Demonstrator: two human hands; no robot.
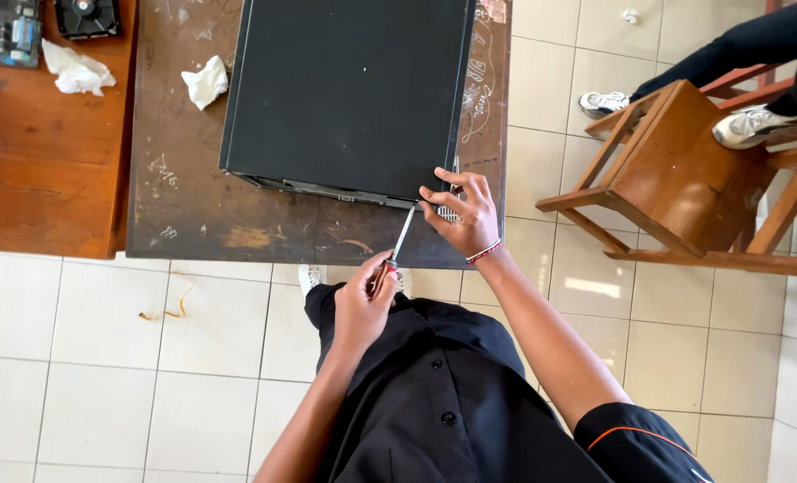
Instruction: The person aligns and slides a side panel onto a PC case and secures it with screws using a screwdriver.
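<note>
A black computer case (349,89) lies flat on a dark, scratched wooden desk (184,206). My left hand (363,300) grips the red handle of a screwdriver (397,246), whose metal shaft points up at the case's near right corner. My right hand (463,213) rests at that same corner, fingertips touching the case's edge beside the screwdriver tip. A red-and-white band circles my right wrist. I wear dark clothing with buttons.
Crumpled white tissues (205,82) lie on the desk and on a brown table (41,170) to the left, which also holds a circuit board (3,31) and a fan (85,16). A wooden chair (685,179) with another person's feet (752,125) stands right. An orange cord (166,309) lies on the tiled floor.
</note>
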